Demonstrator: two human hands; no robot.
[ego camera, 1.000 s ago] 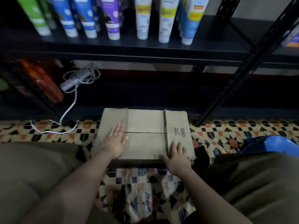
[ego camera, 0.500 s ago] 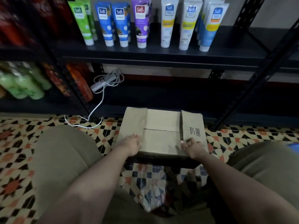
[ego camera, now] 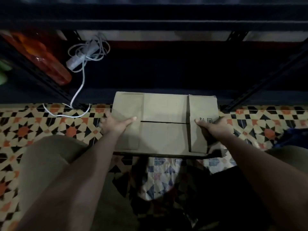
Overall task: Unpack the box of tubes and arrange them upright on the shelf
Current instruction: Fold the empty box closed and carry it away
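A closed brown cardboard box [ego camera: 164, 124] sits on the patterned tile floor in front of a dark metal shelf [ego camera: 153, 25]. Its top flaps are folded shut, with a dark slit across the middle. My left hand [ego camera: 115, 123] grips the box's left side, thumb lying on the top flap. My right hand [ego camera: 212, 125] grips the right side, thumb on the flap near the printed mark. No tubes are in view; the upper shelf board shows only its dark front edge.
A white coiled cable with an adapter [ego camera: 86, 55] lies on the low shelf at left, its cord trailing onto the floor. An orange bottle [ego camera: 43, 59] lies at far left. A slanted shelf post [ego camera: 266, 80] stands right. My knees flank the box.
My hands went from lying flat on the box top to gripping its left and right sides. The view tilted down, so the tubes on the upper shelf left the frame.
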